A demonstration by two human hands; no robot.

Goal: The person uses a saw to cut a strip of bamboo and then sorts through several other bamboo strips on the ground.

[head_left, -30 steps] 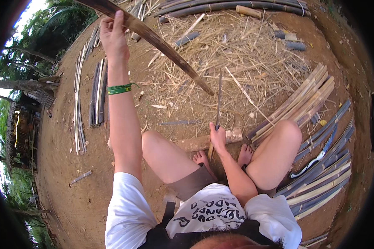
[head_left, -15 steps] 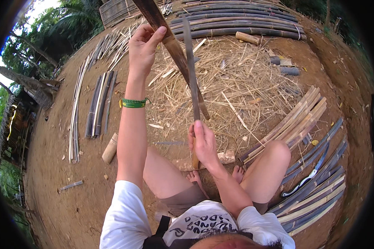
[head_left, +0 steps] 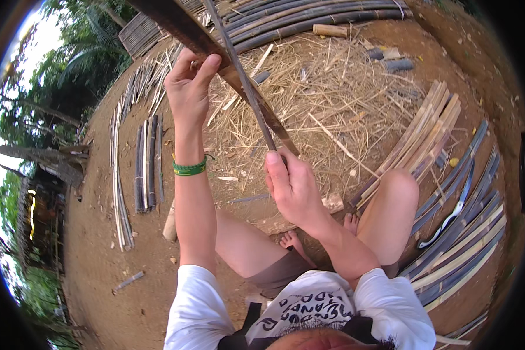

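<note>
Bamboo strip (head_left: 216,55) held raised in the left hand (head_left: 188,87), fingers pinched around it, green band (head_left: 189,168) on that wrist. Right hand (head_left: 294,189) is closed on the handle of a long blade (head_left: 245,81) whose edge lies against the strip just beside the left fingers. Shavings (head_left: 332,93) lie beyond both hands; split slats (head_left: 426,134) sit outward of the right hand.

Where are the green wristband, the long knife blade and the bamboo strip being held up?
green wristband (head_left: 189,168), head view, on the band's front, left wrist.
knife blade (head_left: 242,79), head view, mid-length of the dark blade.
bamboo strip (head_left: 184,28), head view, flat face above the left hand (head_left: 188,87).
</note>
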